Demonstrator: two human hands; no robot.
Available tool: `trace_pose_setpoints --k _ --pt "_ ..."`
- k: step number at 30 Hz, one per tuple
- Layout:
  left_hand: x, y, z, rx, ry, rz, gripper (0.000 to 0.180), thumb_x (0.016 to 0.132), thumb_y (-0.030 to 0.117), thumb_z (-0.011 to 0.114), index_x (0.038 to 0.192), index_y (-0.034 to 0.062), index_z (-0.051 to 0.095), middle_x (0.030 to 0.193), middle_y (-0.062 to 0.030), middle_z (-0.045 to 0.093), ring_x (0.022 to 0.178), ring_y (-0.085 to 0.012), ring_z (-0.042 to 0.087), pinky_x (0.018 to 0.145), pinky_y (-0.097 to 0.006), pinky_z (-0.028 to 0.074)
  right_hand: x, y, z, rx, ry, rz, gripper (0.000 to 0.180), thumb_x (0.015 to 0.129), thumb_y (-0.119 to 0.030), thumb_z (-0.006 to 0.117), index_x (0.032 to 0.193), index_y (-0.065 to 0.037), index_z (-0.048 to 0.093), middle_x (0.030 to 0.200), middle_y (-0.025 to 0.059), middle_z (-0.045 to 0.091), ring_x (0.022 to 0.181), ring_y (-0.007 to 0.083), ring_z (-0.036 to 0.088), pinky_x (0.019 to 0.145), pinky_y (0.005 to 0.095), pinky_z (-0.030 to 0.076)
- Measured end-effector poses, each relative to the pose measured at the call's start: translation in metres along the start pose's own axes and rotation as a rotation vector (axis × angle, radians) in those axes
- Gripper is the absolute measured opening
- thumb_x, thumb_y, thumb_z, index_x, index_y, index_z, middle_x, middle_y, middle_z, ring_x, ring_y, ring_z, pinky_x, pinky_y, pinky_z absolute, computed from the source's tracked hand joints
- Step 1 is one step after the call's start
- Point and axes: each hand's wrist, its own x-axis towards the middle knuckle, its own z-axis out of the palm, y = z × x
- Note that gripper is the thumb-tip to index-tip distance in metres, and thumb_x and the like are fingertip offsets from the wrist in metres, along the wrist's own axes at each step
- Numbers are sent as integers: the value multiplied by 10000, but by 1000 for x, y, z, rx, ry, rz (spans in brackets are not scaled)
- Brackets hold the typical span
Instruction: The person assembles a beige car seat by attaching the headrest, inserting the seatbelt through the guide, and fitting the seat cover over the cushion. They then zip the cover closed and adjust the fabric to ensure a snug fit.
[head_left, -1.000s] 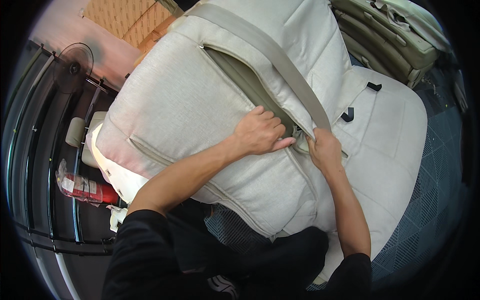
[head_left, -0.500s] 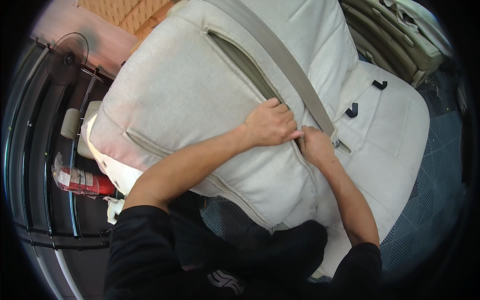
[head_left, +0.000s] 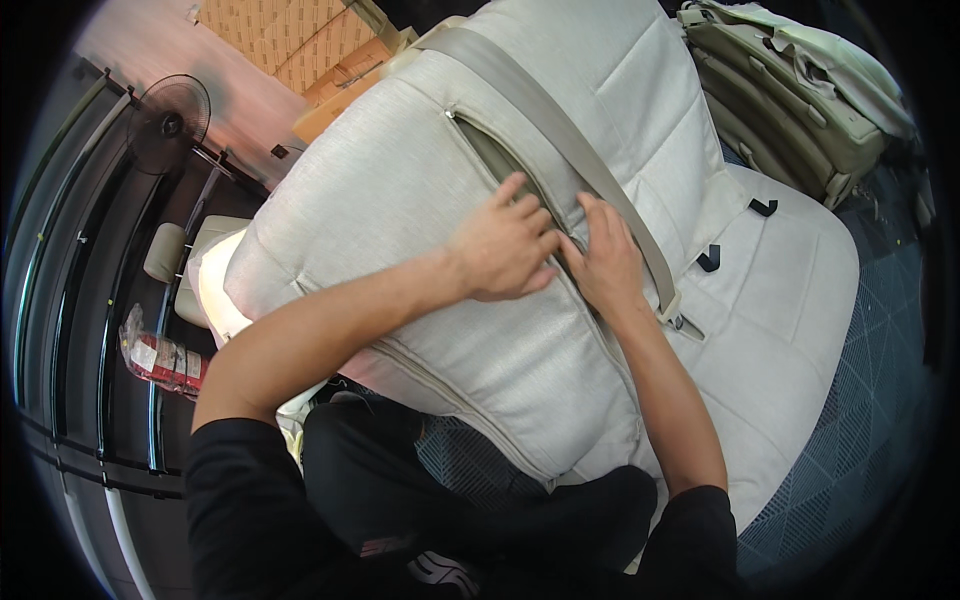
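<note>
A light off-white fabric seat cover (head_left: 370,200) is fitted over a car seat. A long slit with corded edges (head_left: 484,150) runs down its side, and a grey-green surface shows inside the upper part. My left hand (head_left: 505,245) lies across the slit from the left, fingers spread and bent, nothing visible in it. Close beside it on the right, my right hand (head_left: 608,262) rests at the slit's other edge, fingers apart and pointing up. Past my right hand a grey-beige seat belt (head_left: 560,125) slants down to a buckle end (head_left: 686,323) by the seat cushion.
Two black hooks (head_left: 709,258) stick out where backrest and cushion meet. Olive-green seat parts (head_left: 790,110) stand at the far right. To the left are a black metal rack (head_left: 80,300), a fan (head_left: 170,124) and a wrapped red cylinder (head_left: 165,362). Cardboard boxes (head_left: 290,40) stand behind.
Both hands have come up along the slit and loosened, fingers spreading from a closed grip on its edges. The slit's gap looks shorter. The whole view has shifted slightly.
</note>
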Motion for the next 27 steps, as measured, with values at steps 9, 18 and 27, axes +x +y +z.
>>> trace_pose_setpoints --k 9,18,27 --pt "10 -5 11 -23 243 -18 429 935 482 588 787 92 690 937 -37 598 973 -213 545 1006 -423 381 38 15 17 -3 -150 -158 174 912 -174 629 1059 -84 607 933 99 575 859 315 629 697 429 522" --pt "20 -18 27 -56 244 -3 443 959 429 566 783 52 719 1018 -77 557 1098 -255 513 1080 -410 373 36 18 2 348 -246 -47 137 892 -69 644 1017 -60 697 864 126 579 814 336 592 713 417 479" --pt "23 -15 38 -105 120 -174 388 980 341 548 818 41 731 1066 -84 568 1096 -249 503 1043 -398 385 96 8 -17 432 -339 139 225 908 -91 594 1062 30 706 840 144 705 739 224 662 718 322 535"
